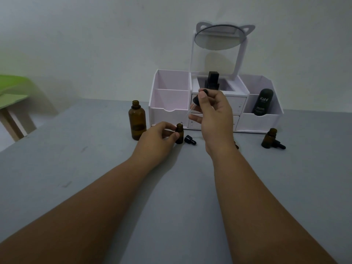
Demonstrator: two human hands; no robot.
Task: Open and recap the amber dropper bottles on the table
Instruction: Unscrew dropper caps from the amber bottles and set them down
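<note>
A small amber dropper bottle stands upright and uncapped on the grey table, pinched at its sides between thumb and fingers of the left hand. Above it and slightly to the right, the right hand holds a black dropper cap by its rubber bulb, fingers closed round it; the clear glass pipette slants down from the cap toward the bottle's open mouth, its tip just above the neck. Just right of the left hand's fingertips lies a second black dropper cap on its side on the table. Just behind the left hand, a taller amber bottle stands open. Well to the right of the right hand, another small amber bottle stands uncapped, a dropper cap lying against its base. Something small and dark shows at the right wrist's far edge, too hidden to identify. Beyond both hands sits a white desk organiser topped by a round mirror with cat ears, holding a black Kahf tube in its right compartment and a black container in the middle one
</note>
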